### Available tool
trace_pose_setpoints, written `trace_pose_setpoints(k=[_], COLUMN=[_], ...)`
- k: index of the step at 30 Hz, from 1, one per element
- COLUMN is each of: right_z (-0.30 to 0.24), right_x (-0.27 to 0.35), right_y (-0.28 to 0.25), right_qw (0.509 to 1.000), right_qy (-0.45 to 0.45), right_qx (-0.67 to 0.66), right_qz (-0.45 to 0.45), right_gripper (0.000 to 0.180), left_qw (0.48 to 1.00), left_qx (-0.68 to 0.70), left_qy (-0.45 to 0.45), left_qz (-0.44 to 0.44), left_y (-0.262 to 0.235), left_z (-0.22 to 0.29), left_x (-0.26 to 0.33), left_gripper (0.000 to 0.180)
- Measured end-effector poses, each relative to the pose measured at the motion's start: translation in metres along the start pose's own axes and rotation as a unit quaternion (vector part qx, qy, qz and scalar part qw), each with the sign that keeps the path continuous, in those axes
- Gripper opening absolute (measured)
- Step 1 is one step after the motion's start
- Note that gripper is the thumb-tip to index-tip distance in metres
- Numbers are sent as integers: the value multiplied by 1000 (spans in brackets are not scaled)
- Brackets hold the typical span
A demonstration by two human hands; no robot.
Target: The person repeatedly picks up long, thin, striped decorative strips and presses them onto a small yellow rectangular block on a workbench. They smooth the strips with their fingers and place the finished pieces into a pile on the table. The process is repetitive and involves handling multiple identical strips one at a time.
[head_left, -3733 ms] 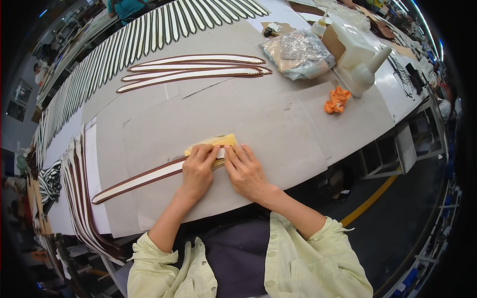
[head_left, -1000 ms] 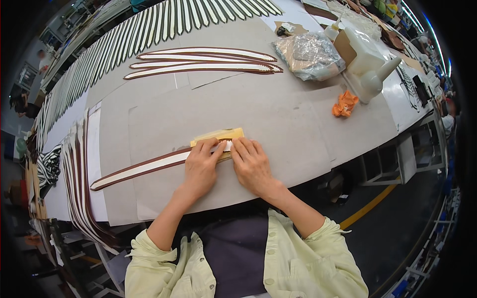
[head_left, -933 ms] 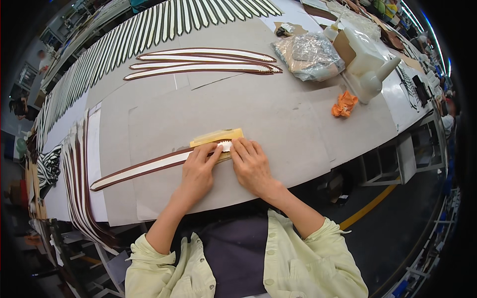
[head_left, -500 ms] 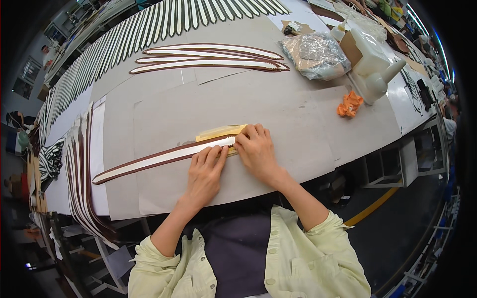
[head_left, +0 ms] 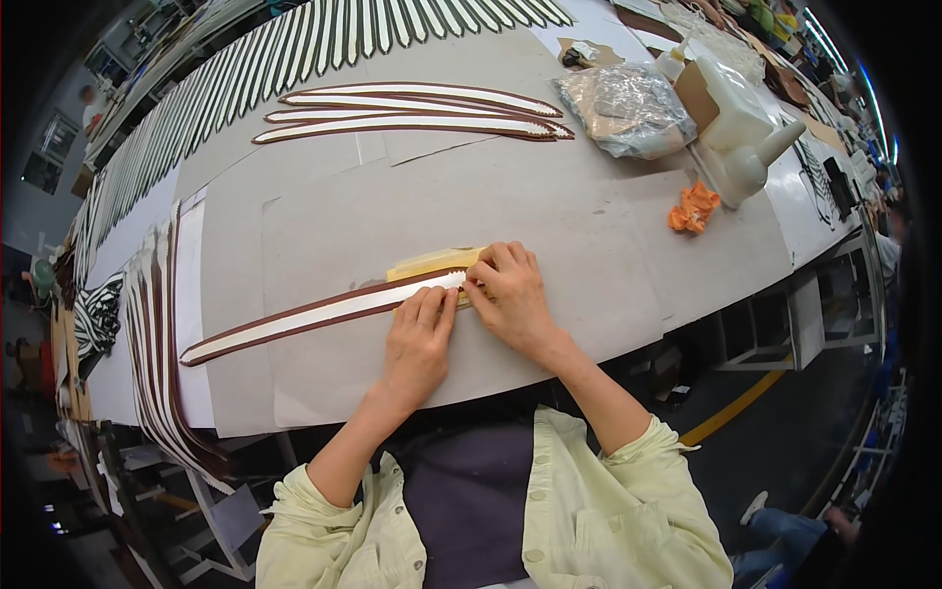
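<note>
A long brown leather strap [head_left: 324, 316] with a white inner face lies slantwise before me, its pointed end to the left. Its toothed right end rests over a yellow strip-like pad [head_left: 432, 263]. My left hand [head_left: 420, 342] has its fingers together, pressed on the strap's near edge close to that end. With thumb and fingers pinched, my right hand [head_left: 514, 300] grips the tip of the toothed end. The fingers partly cover this tip and the right part of the pad.
More brown-and-white straps [head_left: 412, 122] lie farther back. Others [head_left: 157, 344] hang over the table's left edge. A row of dark-edged strips [head_left: 324, 44] lines the far side. At right are a plastic-wrapped bundle [head_left: 628, 108], a white plastic bottle [head_left: 741, 172] and a crumpled orange piece [head_left: 694, 207].
My left hand has slid slightly right along the strap, toward the toothed end. My right hand stays nearly in place, still pinching. A person's leg and shoe have come into view at lower right.
</note>
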State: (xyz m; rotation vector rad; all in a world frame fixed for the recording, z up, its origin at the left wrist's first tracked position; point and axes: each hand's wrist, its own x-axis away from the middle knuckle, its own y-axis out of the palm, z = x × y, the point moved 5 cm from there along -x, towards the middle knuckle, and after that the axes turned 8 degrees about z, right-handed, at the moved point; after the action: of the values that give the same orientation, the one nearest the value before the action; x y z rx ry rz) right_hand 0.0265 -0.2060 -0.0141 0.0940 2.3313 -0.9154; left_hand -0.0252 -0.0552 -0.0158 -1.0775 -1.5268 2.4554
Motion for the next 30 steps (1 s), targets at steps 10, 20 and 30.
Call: trace_pose_setpoints(k=[10,20,30], right_z=[8,21,25], right_x=[-2,-8,-13], right_y=[2,5,7], right_qw=[1000,997,997], right_qy=[6,-2,6], right_qx=[-7,-25,-41], right_qz=[-20,-68,-70], right_gripper=[10,10,9], left_qw=[999,999,999], left_qx=[-20,-26,-25], left_qy=[16,30,18], left_qz=[-22,-35,-22], left_y=[-3,-2,1], left_z=[5,7,11], left_x=[-6,-5,-7], left_gripper=[65,58,64])
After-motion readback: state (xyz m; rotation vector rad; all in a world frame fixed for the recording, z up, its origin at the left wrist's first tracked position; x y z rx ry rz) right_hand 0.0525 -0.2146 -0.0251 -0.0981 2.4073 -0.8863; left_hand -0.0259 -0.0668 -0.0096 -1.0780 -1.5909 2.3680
